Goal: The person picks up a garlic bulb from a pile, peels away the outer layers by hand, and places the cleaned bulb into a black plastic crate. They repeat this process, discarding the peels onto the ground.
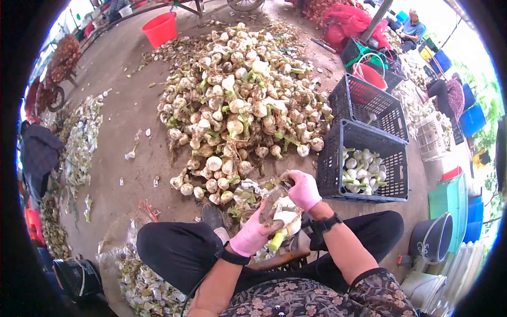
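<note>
Between my knees, my left hand [250, 236], in a pink glove, is closed around a garlic bulb [288, 217]. The bulb is white, and its cut green stem points down toward me. My right hand [303, 191], gloved in pink too, is just above and to the right with its fingers pinched. A brownish, dirty strip of what looks like outer skin [272, 203] runs between the two hands. What exactly the right fingertips grip is too small to tell. Past my hands rises a large heap of unpeeled garlic [232, 105], soil still on it.
Two black crates [364, 196] stand at the right; the nearer holds clean white bulbs [364, 171]. A red bucket [160, 29] is beyond the heap. Peeled skins [153, 288] lie at my left. Another black bucket [431, 238] stands right. Other people sit farther off at right.
</note>
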`<state>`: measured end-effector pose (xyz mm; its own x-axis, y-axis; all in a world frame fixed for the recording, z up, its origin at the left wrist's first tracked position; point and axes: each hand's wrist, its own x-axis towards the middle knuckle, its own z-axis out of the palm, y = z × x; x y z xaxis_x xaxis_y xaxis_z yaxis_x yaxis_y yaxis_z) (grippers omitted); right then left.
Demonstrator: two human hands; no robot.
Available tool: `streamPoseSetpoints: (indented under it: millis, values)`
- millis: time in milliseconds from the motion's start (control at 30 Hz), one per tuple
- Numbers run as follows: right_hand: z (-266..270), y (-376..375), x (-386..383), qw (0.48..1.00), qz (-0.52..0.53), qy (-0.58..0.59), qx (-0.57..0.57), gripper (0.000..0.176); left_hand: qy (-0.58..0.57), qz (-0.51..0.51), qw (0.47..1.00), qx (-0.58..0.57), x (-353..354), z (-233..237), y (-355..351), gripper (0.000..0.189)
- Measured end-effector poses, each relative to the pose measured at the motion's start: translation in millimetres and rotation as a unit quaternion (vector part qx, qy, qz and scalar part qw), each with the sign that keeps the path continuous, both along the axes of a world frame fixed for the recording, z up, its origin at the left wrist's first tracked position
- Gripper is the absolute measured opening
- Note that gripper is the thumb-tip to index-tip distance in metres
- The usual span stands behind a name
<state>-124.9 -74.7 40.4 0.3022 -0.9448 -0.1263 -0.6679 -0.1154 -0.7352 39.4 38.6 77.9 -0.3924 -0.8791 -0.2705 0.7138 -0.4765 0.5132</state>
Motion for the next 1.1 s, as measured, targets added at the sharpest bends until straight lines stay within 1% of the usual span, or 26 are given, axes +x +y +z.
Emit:
streamPoseSetpoints:
  millis: [67, 100, 133, 200, 233, 267, 333, 367, 400, 467, 500, 567, 633, 667, 700, 733, 800, 833, 867, 900, 933, 967, 1000, 1033, 1067, 1100]
  values:
    - [-29.6, 3.5, -12.6, 0.978, 0.102, 0.160, -0.085, 0.039, -0.030, 0.028, 0.999, -0.014, 3.2, 4.7, 0.0, 0.087]
    - [-29.8, 8.0, -17.5, 0.971, 0.138, 0.188, -0.048, 0.051, -0.026, 0.040, 0.999, -0.023, 4.2, 1.5, -2.4, 0.089]
    - [-23.4, 13.2, -18.3, 0.970, 0.145, 0.189, -0.046, 0.051, -0.024, 0.045, 0.998, -0.019, 4.4, -3.9, -3.1, 0.089]
    - [-6.4, 25.1, -23.5, 0.990, 0.097, 0.070, -0.079, 0.056, -0.081, 0.069, 0.993, -0.051, 2.8, -9.5, -7.4, 0.089]
    - [2.2, 26.6, -26.5, 0.995, 0.074, -0.052, -0.040, 0.047, -0.114, 0.078, 0.989, -0.049, 2.0, -5.0, -8.8, 0.090]
    - [8.6, 26.9, -29.8, 0.980, 0.006, -0.169, 0.105, 0.034, -0.112, 0.076, 0.990, -0.049, 0.6, -5.2, -10.3, 0.090]
    - [50.5, 26.9, -31.1, 0.983, -0.011, -0.127, 0.134, 0.035, -0.135, 0.077, 0.986, -0.058, -0.6, -6.3, -11.5, 0.087]
    - [47.5, 28.2, -38.2, 0.964, 0.011, -0.207, 0.166, 0.042, -0.136, 0.075, 0.986, -0.058, -1.4, -8.2, -11.9, 0.087]
    - [61.4, 32.6, -33.5, 0.964, 0.010, -0.207, 0.166, 0.042, -0.177, 0.091, 0.977, -0.070, -2.8, -11.2, -12.5, 0.085]
    - [92.3, 44.6, -25.6, 0.967, 0.104, -0.215, 0.088, 0.047, -0.218, 0.108, 0.967, -0.081, -4.7, -13.0, -13.1, 0.083]
    - [87.7, 46.6, -29.5, 0.966, 0.151, -0.188, 0.096, 0.058, -0.213, 0.114, 0.968, -0.065, -5.6, -12.8, -13.8, 0.081]
    - [82.8, 55.5, -20.1, 0.977, 0.108, -0.172, 0.064, 0.042, -0.243, 0.116, 0.961, -0.059, -5.4, -7.3, -14.8, 0.079]
    - [71.7, 63.1, -20.5, 0.982, 0.088, -0.156, 0.054, 0.037, -0.295, 0.134, 0.944, -0.055, -2.1, -28.3, -11.9, 0.079]
    - [70.3, 67.8, -19.7, 0.969, 0.069, -0.205, 0.117, 0.035, -0.347, 0.155, 0.923, -0.051, 0.5, -38.4, -10.5, 0.079]
    - [69.5, 70.9, -18.9, 0.949, 0.053, -0.252, 0.181, 0.034, -0.316, 0.188, 0.930, -0.015, 2.1, -37.9, -10.7, 0.076]
    - [77.2, 74.2, -24.0, 0.938, 0.063, -0.246, 0.238, 0.042, -0.340, 0.207, 0.917, -0.005, 6.7, -46.4, -12.7, 0.069]
    - [73.8, 77.6, -38.0, 0.915, 0.146, -0.256, 0.276, 0.033, -0.221, 0.243, 0.944, 0.028, 11.0, -39.8, -12.1, 0.050]
    - [74.5, 70.9, -44.7, 0.929, 0.227, -0.135, 0.260, 0.056, -0.220, 0.244, 0.944, 0.028, 11.7, -43.2, -12.5, 0.050]
    - [74.2, 72.2, -44.8, 0.929, 0.227, -0.133, 0.260, 0.056, -0.141, 0.264, 0.953, 0.052, 11.8, -49.8, -12.7, 0.047]
    - [74.6, 74.8, -43.8, 0.962, 0.192, 0.047, 0.189, 0.063, -0.100, 0.272, 0.955, 0.062, 8.8, -49.2, -14.8, 0.046]
    - [74.8, 74.1, -41.1, 0.957, 0.150, 0.225, 0.107, 0.072, -0.059, 0.280, 0.955, 0.073, 5.8, -47.1, -17.0, 0.045]
    - [75.4, 72.4, -35.1, 0.956, 0.153, 0.226, 0.106, 0.072, -0.158, 0.277, 0.947, 0.039, -2.1, -44.6, -19.3, 0.041]
    - [76.7, 71.8, -26.2, 0.980, 0.138, 0.119, 0.084, 0.075, -0.257, 0.270, 0.928, 0.008, -6.5, -40.4, -17.9, 0.041]
    - [78.0, 72.4, -17.1, 0.991, 0.117, 0.011, 0.062, 0.079, -0.392, 0.197, 0.896, -0.070, -1.7, -38.2, -11.3, 0.036]
    - [78.7, 72.0, -8.7, 0.990, 0.091, -0.099, 0.035, 0.083, -0.392, 0.194, 0.896, -0.074, -3.0, -33.1, -10.6, 0.036]
    - [63.8, 67.5, -2.4, 0.990, 0.129, -0.042, -0.042, 0.082, -0.349, 0.184, 0.917, -0.057, -5.6, -24.3, -10.1, 0.036]
